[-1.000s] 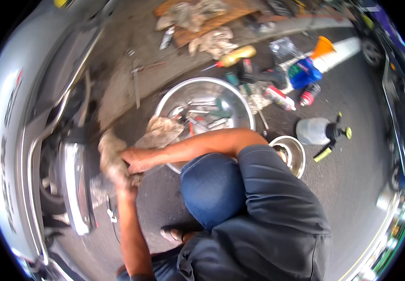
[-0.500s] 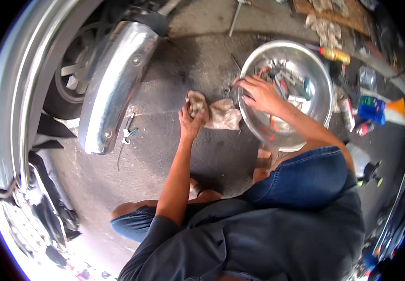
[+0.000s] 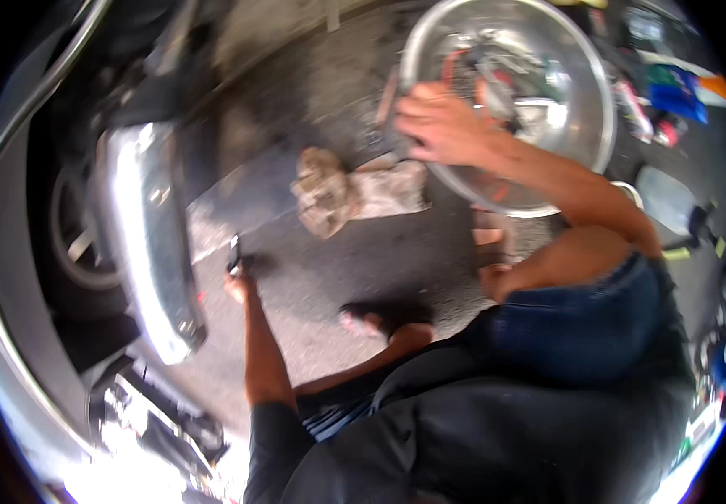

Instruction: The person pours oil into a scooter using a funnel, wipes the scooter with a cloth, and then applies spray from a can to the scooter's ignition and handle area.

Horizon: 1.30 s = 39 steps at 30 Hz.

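My left hand [image 3: 238, 286] grips a small dark-and-silver tool [image 3: 235, 252] on the pavement beside the chrome bumper piece [image 3: 140, 235]. My right hand [image 3: 442, 126] is over the left rim of a large steel bowl [image 3: 598, 126] holding tools; its fingers are blurred, and I cannot make out whether they grip anything. Between my hands lie crumpled, stained rags [image 3: 321, 189] on the ground.
A car's body [image 3: 6, 235] and wheel [image 3: 86, 244] border the left side. Beyond the bowl at right are a blue container [image 3: 673, 92], spray cans [image 3: 665, 130] and a pump sprayer [image 3: 665, 202]. My knee and sandaled foot show below.
My left hand has let go of the rag and moved left to the small tool. My right hand remains at the bowl's rim, after moving there from the rag.
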Each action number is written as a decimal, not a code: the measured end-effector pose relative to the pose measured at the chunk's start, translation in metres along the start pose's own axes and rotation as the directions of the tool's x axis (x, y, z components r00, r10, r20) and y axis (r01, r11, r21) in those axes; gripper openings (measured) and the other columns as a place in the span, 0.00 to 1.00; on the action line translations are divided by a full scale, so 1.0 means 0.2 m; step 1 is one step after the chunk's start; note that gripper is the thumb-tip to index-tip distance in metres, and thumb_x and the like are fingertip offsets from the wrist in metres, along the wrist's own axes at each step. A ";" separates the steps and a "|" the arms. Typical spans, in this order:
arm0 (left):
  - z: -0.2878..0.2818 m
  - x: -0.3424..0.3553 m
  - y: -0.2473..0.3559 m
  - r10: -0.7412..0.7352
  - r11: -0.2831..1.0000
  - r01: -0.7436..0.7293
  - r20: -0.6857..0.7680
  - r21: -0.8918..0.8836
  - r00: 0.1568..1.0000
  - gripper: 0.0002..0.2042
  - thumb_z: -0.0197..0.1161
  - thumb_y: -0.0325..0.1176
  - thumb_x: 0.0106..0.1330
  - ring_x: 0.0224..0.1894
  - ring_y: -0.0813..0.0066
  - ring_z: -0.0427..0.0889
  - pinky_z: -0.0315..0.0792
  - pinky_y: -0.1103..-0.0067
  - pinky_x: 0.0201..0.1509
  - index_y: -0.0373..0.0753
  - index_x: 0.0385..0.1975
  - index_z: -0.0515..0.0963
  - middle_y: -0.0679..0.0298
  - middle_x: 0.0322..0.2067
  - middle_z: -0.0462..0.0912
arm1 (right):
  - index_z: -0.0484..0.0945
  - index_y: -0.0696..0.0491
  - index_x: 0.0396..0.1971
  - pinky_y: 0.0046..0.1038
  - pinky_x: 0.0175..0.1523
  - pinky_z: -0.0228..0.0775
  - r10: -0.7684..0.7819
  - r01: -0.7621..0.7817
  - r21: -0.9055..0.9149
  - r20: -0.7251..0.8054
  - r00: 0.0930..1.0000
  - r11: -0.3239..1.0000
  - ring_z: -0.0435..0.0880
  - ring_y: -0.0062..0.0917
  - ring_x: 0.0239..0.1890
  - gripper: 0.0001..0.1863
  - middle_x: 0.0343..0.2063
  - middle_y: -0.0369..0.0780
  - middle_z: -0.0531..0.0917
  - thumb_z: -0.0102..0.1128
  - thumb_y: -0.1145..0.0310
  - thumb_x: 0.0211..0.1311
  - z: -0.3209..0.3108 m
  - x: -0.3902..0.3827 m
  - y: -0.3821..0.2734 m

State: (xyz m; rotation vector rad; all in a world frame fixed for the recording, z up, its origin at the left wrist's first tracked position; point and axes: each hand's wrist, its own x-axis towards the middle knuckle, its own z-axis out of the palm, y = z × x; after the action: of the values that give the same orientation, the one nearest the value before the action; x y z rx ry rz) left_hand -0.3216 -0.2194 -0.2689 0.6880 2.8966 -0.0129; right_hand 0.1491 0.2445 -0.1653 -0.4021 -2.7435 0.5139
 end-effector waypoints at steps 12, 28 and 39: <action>-0.10 -0.89 1.93 0.612 0.691 -0.164 0.449 -0.704 0.651 0.36 0.66 0.44 0.63 0.64 0.50 0.66 0.60 0.64 0.68 0.26 0.64 0.61 0.45 0.61 0.66 | 0.79 0.53 0.32 0.34 0.46 0.67 0.262 -0.256 0.089 -0.059 0.963 0.963 0.69 0.28 0.40 0.14 0.34 0.36 0.72 0.67 0.65 0.43 -0.11 -0.02 -0.07; -2.06 -1.12 1.33 0.271 0.671 0.522 0.829 -0.526 0.489 0.29 0.59 0.52 0.67 0.41 0.69 0.82 0.75 0.75 0.44 0.36 0.59 0.68 0.55 0.44 0.82 | 0.78 0.53 0.37 0.45 0.45 0.75 0.378 -0.568 0.288 0.511 0.772 0.771 0.81 0.40 0.45 0.16 0.38 0.43 0.81 0.61 0.60 0.51 -1.58 0.22 -1.11; -3.31 -1.49 0.98 0.708 0.126 0.376 0.349 -0.918 0.614 0.25 0.51 0.49 0.70 0.64 0.61 0.69 0.62 0.65 0.70 0.42 0.62 0.66 0.56 0.61 0.71 | 0.78 0.54 0.38 0.39 0.48 0.69 -0.007 0.129 0.611 -0.197 0.980 0.781 0.77 0.38 0.45 0.21 0.37 0.43 0.81 0.60 0.49 0.60 -2.13 0.90 -2.45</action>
State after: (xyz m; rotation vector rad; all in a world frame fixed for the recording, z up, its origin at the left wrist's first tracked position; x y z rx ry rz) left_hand -0.0760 -0.1454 0.4371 0.5029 1.2521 1.2477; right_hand 0.0344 -0.0069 0.4493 -0.1632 -2.2200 1.2424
